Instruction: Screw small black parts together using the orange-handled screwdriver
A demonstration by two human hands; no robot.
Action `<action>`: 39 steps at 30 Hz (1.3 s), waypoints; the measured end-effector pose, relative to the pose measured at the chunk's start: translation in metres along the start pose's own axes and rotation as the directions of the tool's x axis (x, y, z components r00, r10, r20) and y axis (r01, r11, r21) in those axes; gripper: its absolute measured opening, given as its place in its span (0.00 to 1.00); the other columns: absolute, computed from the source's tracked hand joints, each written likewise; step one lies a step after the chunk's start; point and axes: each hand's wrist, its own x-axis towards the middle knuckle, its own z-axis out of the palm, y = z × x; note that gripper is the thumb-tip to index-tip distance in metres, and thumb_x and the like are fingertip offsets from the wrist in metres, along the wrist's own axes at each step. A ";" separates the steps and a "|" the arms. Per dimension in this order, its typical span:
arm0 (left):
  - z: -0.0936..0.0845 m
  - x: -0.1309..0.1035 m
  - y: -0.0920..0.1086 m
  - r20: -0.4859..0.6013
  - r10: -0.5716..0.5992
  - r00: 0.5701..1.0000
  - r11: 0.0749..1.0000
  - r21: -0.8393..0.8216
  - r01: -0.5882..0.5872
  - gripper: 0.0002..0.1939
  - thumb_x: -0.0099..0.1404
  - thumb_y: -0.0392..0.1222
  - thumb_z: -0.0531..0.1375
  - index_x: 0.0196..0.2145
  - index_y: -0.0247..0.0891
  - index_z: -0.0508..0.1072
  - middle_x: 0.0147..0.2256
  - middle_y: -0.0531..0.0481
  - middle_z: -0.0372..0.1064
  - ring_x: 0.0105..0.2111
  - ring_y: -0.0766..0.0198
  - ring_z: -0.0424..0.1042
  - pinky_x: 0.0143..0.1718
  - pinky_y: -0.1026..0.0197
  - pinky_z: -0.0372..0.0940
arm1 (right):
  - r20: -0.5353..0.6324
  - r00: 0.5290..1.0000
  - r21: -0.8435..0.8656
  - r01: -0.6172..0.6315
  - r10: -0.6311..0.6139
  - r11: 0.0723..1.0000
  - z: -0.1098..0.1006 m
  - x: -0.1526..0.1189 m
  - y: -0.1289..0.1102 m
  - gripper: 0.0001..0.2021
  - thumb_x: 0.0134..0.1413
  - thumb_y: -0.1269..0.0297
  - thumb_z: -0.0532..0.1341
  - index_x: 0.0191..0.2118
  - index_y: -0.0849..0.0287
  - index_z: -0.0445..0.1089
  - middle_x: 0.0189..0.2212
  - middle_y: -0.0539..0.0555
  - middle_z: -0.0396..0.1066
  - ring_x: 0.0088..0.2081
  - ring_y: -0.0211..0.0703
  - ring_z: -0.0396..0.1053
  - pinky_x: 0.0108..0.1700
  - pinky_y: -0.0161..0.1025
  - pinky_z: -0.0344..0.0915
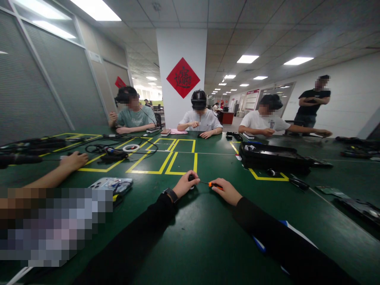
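Note:
My left hand point(185, 186), with a dark watch on its wrist, is closed around a small black round part point(191, 178) just above the green table. What exactly the part is, I cannot make out, since my fingers cover much of it. In my right hand point(228, 191) is a screwdriver point(214, 185) with an orange and black handle. Its thin shaft lies nearly level and points left at the black part. Whether the tip touches the part is too small to tell.
Yellow tape rectangles point(196, 162) mark the green table point(204, 237). A black open case point(273, 156) stands at right, near circuit boards point(331, 192). Cables point(109, 150) lie at left. A co-worker's hand point(74, 160) reaches in from the left, beside a clear bag point(111, 184). Several people sit opposite.

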 end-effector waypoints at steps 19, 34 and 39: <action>-0.001 0.000 -0.001 0.029 0.019 0.999 0.999 0.039 -0.020 0.14 0.47 0.40 0.62 0.30 0.36 0.62 0.26 0.56 0.61 0.26 0.71 0.62 0.30 0.66 0.59 | -0.020 0.998 0.122 -0.059 0.062 0.991 -0.003 0.001 -0.004 0.08 0.51 0.65 0.54 0.36 0.60 0.67 0.34 0.53 0.68 0.37 0.39 0.65 0.43 0.39 0.60; 0.000 0.001 -0.004 0.069 0.022 0.997 1.000 -0.013 -0.021 0.13 0.50 0.35 0.59 0.34 0.36 0.61 0.28 0.55 0.61 0.27 0.72 0.62 0.28 0.68 0.59 | -0.042 0.999 -0.020 0.004 -0.004 1.000 0.001 0.003 -0.004 0.12 0.56 0.65 0.49 0.34 0.61 0.68 0.32 0.54 0.67 0.38 0.40 0.62 0.43 0.39 0.58; 0.000 0.001 -0.006 0.082 -0.011 0.997 0.998 -0.061 0.016 0.17 0.51 0.36 0.58 0.39 0.38 0.59 0.28 0.56 0.60 0.25 0.73 0.61 0.26 0.68 0.59 | -0.076 0.996 0.050 -0.039 0.042 0.998 0.001 0.000 -0.003 0.07 0.50 0.66 0.55 0.35 0.60 0.66 0.32 0.52 0.67 0.35 0.39 0.64 0.40 0.38 0.60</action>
